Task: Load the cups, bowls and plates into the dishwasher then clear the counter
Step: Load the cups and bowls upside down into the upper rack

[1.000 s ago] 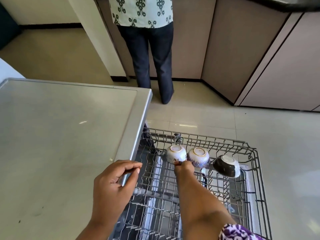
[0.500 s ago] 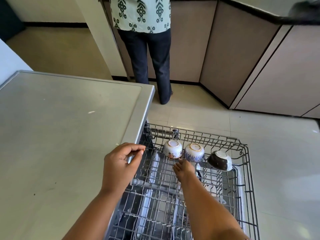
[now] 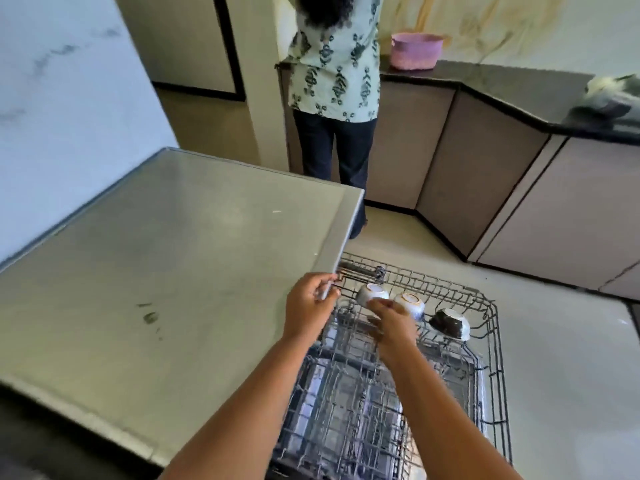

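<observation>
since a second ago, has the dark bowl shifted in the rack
No. The dark bowl still sits rightmost in the row, right of the patterned bowl, same spot in the rack.

Your widest opening is the near half of the rack (image 3: 491, 341), where the wire tines stand free. Along the rack's far edge, three upturned bowls block the row: a white bowl (image 3: 372, 293), a patterned bowl (image 3: 410, 302) and a dark bowl (image 3: 450, 323). The surface (image 3: 173, 271) overhangs the rack's left side, and your left hand (image 3: 308, 313) grips its edge. There is open floor (image 3: 554, 358) right of the rack. A person (image 3: 336, 81) stands beyond it.
</observation>
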